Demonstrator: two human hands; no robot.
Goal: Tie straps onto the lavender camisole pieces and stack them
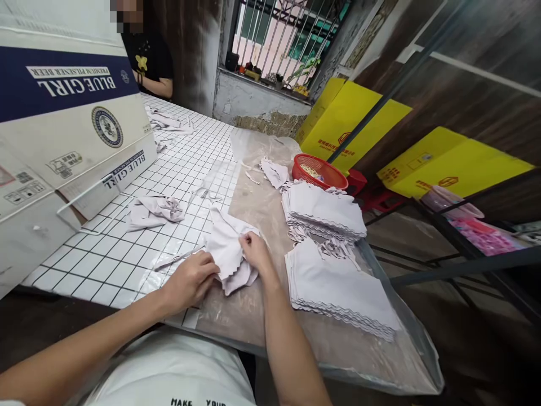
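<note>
A small heap of pale grey cloth pieces (228, 248) with zigzag edges lies on the table in front of me. My left hand (192, 281) rests on the heap's near left side with its fingers curled onto the cloth. My right hand (253, 251) pinches the heap's right edge from above. To the right lie two neat stacks of the same cloths, a near stack (338, 287) and a far stack (323, 211).
A grid-patterned table top (127, 254) carries a large beer carton (63, 135) at left and loose cloths (154, 210). A red basket (319, 171) sits behind the stacks. Another person (147, 56) sits at the far end. Yellow boxes (350, 124) stand right.
</note>
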